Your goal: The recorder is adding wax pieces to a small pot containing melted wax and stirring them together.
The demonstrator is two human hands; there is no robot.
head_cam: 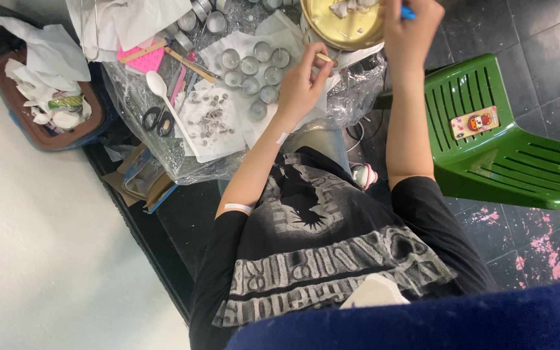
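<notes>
here the person is sitting over a low work surface, with a green plastic chair (487,139) just beside the right arm. the yellow bowl (341,29) is standing at the far edge, and the right hand (409,32) is raised over its rim, fingers closed around a blue-handled tool (408,12); the tool's tip is cut off by the frame, so what it is doing in the bowl is hard to tell. the sheet of white paper (247,71) is carrying a cluster of small metal cups (254,68), and the left hand (303,81) is hovering at the cluster's near edge, wrist bent down, thumb and forefinger pinching a short wooden stick (324,58). doing this well probably means keeping the stick upright and centred over one cup, steadying the forearm, and moving the right hand slowly so nothing is dripping outside the cups. a white spoon (163,97) and scissors (157,120) are lying to the left, well apart from both hands.
</notes>
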